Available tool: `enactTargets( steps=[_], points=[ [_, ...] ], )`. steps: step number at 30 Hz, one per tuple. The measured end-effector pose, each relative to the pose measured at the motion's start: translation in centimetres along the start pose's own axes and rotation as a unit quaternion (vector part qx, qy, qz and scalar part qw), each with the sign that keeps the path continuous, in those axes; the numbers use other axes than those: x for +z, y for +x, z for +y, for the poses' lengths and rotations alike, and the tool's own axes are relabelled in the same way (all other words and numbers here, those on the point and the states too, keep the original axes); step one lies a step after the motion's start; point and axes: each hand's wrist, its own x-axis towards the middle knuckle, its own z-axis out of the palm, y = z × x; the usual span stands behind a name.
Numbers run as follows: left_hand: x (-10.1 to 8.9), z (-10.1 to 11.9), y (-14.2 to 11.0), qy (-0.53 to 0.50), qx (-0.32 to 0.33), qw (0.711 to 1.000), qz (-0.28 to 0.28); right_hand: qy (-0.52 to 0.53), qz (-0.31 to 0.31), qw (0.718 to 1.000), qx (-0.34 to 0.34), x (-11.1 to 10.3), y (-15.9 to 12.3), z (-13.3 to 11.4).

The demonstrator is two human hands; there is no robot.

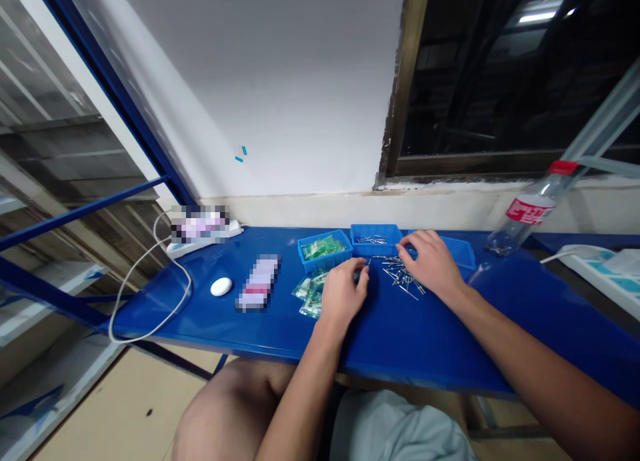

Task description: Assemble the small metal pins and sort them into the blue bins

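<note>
My left hand (345, 287) is closed in a pinch above the blue table, with what looks like a thin metal pin at its fingertips. Beside it, partly hidden under its wrist side, lie several small clear bags (311, 294) with green showing. My right hand (431, 262) is over the edge of a loose pile of thin silver pins (400, 274), resembling blind rivets. Its thumb and forefinger come together, but what is between them is too small to make out. Behind the hands stand a blue bin of green packets (324, 247) and a blue bin (375, 249) holding more pins.
Another blue bin (461, 253) sits behind my right hand. A plastic bottle (530, 211) leans at the right, near a power strip (600, 271). Leftward are a blurred-out flat object (259, 284), a white oval object (221, 287) and a looping white cable (187, 294).
</note>
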Motion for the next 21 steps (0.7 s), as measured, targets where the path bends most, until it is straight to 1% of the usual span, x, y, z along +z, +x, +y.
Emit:
enactTargets(
  steps=[2,4,6,8,10,13,21],
  points=[
    [-0.1,0.1,0.0,0.001,0.007,1.000,0.009,0.066,-0.018,0.996,-0.057,0.2,-0.4,-1.7],
    [-0.2,0.2,0.0,0.002,0.016,1.000,0.023,0.139,-0.069,0.980,-0.124,0.6,-0.9,-3.5],
    [-0.3,0.3,0.0,0.005,0.023,0.999,0.039,0.174,-0.124,0.959,-0.184,1.2,-1.5,-4.8],
    [-0.4,0.3,0.0,0.007,0.024,0.998,0.052,0.193,-0.161,0.944,-0.215,2.0,-2.0,-5.5],
    [-0.4,0.3,0.0,0.008,0.023,0.998,0.058,0.197,-0.175,0.938,-0.226,2.7,-2.1,-5.5],
    [-0.3,0.3,0.0,0.008,0.023,0.998,0.062,0.194,-0.176,0.938,-0.227,3.3,-2.0,-5.0],
    [-0.1,0.2,0.0,0.012,0.026,0.998,0.062,0.174,-0.163,0.946,-0.221,3.2,-1.6,-4.5]
  ],
)
